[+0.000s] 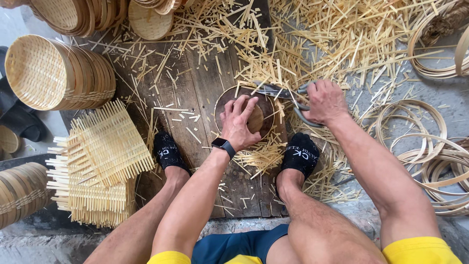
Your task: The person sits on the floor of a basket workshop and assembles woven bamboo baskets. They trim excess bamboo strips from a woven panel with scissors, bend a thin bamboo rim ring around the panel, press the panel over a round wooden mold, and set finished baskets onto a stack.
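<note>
The shears' handles (305,105) are hidden inside the right fingers (320,90); the round basket (256,117) under the left fingers (239,107) is largely covered.

Both arms are stretched forward and down between the bent knees. The left hand (238,122) is laid flat, palm down, with the fingers spread wide — a dark watch is worn on its wrist. The right hand (325,101) is curled into a tight grip, knuckles up. Both feet are set flat — black socks are worn on them.
</note>
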A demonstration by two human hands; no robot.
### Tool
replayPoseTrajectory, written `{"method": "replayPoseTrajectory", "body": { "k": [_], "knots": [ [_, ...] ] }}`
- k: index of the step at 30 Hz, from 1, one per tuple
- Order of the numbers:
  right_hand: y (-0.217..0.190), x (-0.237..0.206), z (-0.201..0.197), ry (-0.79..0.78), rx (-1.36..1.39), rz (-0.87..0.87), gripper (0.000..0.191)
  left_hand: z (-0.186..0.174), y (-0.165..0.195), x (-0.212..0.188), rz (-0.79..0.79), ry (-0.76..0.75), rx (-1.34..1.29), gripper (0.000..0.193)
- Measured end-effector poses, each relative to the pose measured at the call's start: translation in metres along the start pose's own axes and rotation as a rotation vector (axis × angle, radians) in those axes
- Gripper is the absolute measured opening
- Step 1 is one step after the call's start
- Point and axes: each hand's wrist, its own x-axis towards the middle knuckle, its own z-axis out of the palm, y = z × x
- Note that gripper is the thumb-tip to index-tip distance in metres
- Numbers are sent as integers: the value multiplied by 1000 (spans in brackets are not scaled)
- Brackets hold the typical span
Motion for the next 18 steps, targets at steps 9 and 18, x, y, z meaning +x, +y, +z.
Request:
{"method": "replayPoseTrajectory", "body": {
  "k": [9, 18],
  "knots": [
    [0, 9, -8, -294, -33, 19, 27, -21, -8, 8, 223, -205, 81, 101],
    [-18, 23, -13, -218, -16, 3, 60, -25, -9, 15, 361, -359, 167, 102]
  ]
}}
